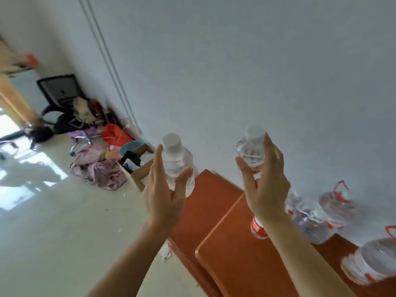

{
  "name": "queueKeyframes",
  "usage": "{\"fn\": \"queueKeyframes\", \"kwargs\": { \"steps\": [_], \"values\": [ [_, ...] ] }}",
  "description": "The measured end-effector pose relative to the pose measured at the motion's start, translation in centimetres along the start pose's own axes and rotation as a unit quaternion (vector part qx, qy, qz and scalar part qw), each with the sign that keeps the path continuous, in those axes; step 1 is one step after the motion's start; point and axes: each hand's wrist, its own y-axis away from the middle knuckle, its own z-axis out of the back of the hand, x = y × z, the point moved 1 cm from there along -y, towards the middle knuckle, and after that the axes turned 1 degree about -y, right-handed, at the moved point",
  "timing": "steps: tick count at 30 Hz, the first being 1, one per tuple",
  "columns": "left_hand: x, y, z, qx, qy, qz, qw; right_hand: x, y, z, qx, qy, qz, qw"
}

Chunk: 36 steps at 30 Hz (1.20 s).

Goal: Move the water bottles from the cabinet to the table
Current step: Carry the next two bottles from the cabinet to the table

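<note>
The left hand (165, 194) clasps 1 water bottle (177, 161) between thumb and fingers, and the right hand (266, 185) wraps a 2nd bottle (251, 151), both held upright above the orange wooden top (233, 256), probably ready for standing down.

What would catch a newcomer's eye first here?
Two raised hands in the middle: the left hand holds a clear plastic water bottle with a white cap, the right hand a matching second bottle. Lower right, big clear water jugs with red handles stand on the orange-brown wooden top; a heap of purple cloth litters the floor at left.
</note>
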Motion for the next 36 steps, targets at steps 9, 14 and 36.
{"fn": "queueKeyframes", "kwargs": {
  "steps": [9,14,36],
  "values": [
    [14.0,1.6,23.6,-0.172,-0.224,0.106,0.953,20.6,5.4,-21.5,0.22,-0.185,0.126,0.95],
    [20.5,4.5,39.3,-0.298,-0.329,0.189,0.876,37.4,11.5,-31.1,0.306,-0.301,0.178,0.886],
    [43.7,-1.8,65.8,-0.468,-0.473,0.348,0.66,71.9,22.7,-63.0,0.413,-0.482,0.324,0.702]
  ]
}}
